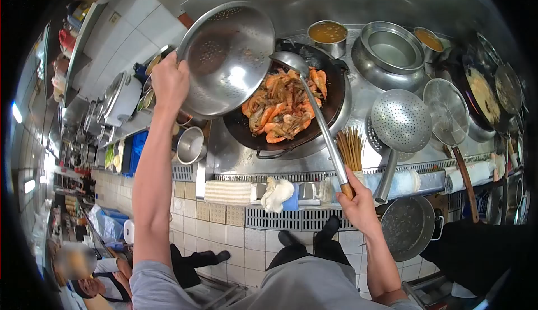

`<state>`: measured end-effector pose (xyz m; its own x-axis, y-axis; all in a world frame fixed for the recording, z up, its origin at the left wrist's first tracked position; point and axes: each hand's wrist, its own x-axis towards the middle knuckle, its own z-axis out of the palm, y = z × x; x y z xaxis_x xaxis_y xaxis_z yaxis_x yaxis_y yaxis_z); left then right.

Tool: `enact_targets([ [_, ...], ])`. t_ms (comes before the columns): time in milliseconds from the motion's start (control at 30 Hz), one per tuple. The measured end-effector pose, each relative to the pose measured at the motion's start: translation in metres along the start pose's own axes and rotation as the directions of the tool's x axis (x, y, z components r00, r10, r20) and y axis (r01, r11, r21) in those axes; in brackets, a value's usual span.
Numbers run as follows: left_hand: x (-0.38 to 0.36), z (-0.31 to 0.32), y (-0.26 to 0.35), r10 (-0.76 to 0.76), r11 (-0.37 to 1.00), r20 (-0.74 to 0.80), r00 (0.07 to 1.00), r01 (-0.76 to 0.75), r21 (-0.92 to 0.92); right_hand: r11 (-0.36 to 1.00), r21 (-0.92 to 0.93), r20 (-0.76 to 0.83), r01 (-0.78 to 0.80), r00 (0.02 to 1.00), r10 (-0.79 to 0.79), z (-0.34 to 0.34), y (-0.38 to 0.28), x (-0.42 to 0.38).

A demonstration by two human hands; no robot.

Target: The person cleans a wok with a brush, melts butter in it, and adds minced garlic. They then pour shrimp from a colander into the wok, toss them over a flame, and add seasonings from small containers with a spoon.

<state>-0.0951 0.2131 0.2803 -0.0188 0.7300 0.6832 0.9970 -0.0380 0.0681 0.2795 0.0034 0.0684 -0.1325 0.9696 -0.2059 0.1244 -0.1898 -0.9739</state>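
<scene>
My left hand [170, 80] grips the rim of a large steel colander [227, 58], which is tilted over the left side of a black wok [330, 108]. Orange shrimp [280, 111] lie heaped in the wok. My right hand [357, 204] is closed round the wooden end of a long steel ladle [325, 128]. The ladle's bowl rests at the upper part of the wok, beside the shrimp and close to the colander's right edge.
Right of the wok are a bamboo brush [350, 148], a perforated skimmer [401, 120], a steel pot [390, 52] and a wire strainer [446, 111]. A cup of orange liquid [328, 31] stands behind. A co-worker [103, 285] is at the lower left.
</scene>
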Motion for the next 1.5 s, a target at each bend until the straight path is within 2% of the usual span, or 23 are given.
enact_targets([
  [33,-0.006,-0.002,-0.005,-0.063,0.997,-0.024,0.998,0.062,-0.045,1.000,-0.003,0.007,-0.004,1.000,0.004,0.003,-0.002,0.001],
  [100,-0.023,0.001,-0.039,-0.067,0.998,-0.075,0.995,0.066,-0.018,0.999,0.045,0.014,0.013,1.000,-0.014,0.014,-0.002,-0.003],
  [167,-0.053,-0.003,-0.072,-0.387,0.906,-0.032,0.922,0.373,-0.198,0.985,0.161,-0.018,-0.058,0.998,0.062,0.026,-0.010,-0.012],
  [200,-0.072,-0.002,-0.094,-0.552,0.795,0.056,0.832,0.546,-0.263,0.984,0.170,-0.026,-0.045,0.998,0.050,0.034,-0.002,-0.014],
  [233,-0.097,-0.003,-0.110,-0.659,0.641,0.140,0.739,0.649,-0.411,0.986,0.158,0.012,-0.056,0.998,0.055,0.042,0.001,-0.015],
  [267,-0.123,-0.005,-0.126,-0.737,0.450,0.233,0.635,0.717,-0.531,0.985,0.162,-0.021,-0.060,0.998,0.064,0.050,0.004,-0.016],
  [300,-0.149,-0.014,-0.125,-0.814,0.149,0.359,0.457,0.761,-0.631,0.984,0.167,-0.052,-0.062,0.996,0.071,0.059,0.007,-0.016],
  [333,-0.182,-0.013,-0.143,-0.788,0.043,0.442,0.428,0.755,-0.655,0.982,0.185,-0.051,-0.030,0.998,0.040,0.066,0.015,-0.012],
  [400,-0.242,-0.030,-0.154,-0.804,-0.095,0.523,0.283,0.807,-0.583,0.986,0.167,-0.073,-0.007,0.997,0.019,0.077,0.032,-0.006],
  [433,-0.272,-0.032,-0.155,-0.805,-0.258,0.542,0.243,0.679,-0.688,0.987,0.157,-0.086,0.020,0.996,-0.007,0.082,0.040,-0.001],
  [467,-0.309,-0.040,-0.170,-0.772,-0.292,0.592,0.232,0.698,-0.654,0.992,0.119,-0.096,0.029,0.995,-0.018,0.085,0.048,0.003],
  [500,-0.340,-0.053,-0.174,-0.795,-0.291,0.570,0.207,0.695,-0.658,0.996,0.081,-0.112,0.039,0.993,-0.030,0.088,0.057,0.008],
  [600,-0.422,-0.108,-0.162,-0.806,-0.403,0.579,0.122,0.604,-0.688,0.994,0.080,-0.125,0.073,0.990,-0.063,0.092,0.079,0.016],
  [633,-0.444,-0.132,-0.155,-0.805,-0.425,0.586,0.093,0.598,-0.679,0.993,0.071,-0.125,0.094,0.989,-0.084,0.092,0.087,0.018],
  [700,-0.491,-0.180,-0.141,-0.845,-0.455,0.527,-0.088,0.636,-0.623,0.997,0.019,-0.126,0.070,0.990,-0.067,0.090,0.092,0.019],
  [767,-0.559,-0.219,-0.139,-0.873,-0.438,0.469,-0.132,0.636,-0.635,0.994,0.010,-0.132,0.110,0.985,-0.107,0.086,0.104,0.022],
  [900,-0.646,-0.311,-0.094,-0.896,-0.432,0.280,-0.345,0.532,-0.728,0.990,-0.046,-0.163,0.131,0.977,-0.137,0.085,0.113,0.027],
  [1033,-0.738,-0.397,-0.048,-0.855,-0.412,0.170,-0.489,0.443,-0.796,0.989,-0.044,-0.170,0.139,0.975,-0.145,0.076,0.120,0.031],
  [1100,-0.805,-0.436,-0.030,-0.825,-0.348,0.087,-0.559,0.381,-0.856,0.990,-0.049,-0.112,0.129,0.985,-0.134,0.063,0.132,0.037],
  [1167,-0.828,-0.467,-0.007,-0.796,-0.329,0.065,-0.602,0.340,-0.881,0.981,-0.131,-0.125,0.144,0.979,-0.160,0.059,0.124,0.034],
  [1233,-0.872,-0.495,0.006,-0.699,-0.130,-0.131,-0.703,0.305,-0.944,0.975,-0.178,-0.123,0.130,0.980,-0.154,0.056,0.121,0.033],
  [1333,-0.890,-0.517,0.024,-0.612,-0.064,-0.204,-0.764,0.305,-0.950,0.967,-0.216,-0.116,0.137,0.979,-0.165,0.054,0.122,0.034],
  [1500,-0.909,-0.548,0.072,-0.625,-0.035,-0.231,-0.746,0.323,-0.946,0.963,-0.203,-0.078,0.180,0.977,-0.199,0.059,0.114,0.031],
])
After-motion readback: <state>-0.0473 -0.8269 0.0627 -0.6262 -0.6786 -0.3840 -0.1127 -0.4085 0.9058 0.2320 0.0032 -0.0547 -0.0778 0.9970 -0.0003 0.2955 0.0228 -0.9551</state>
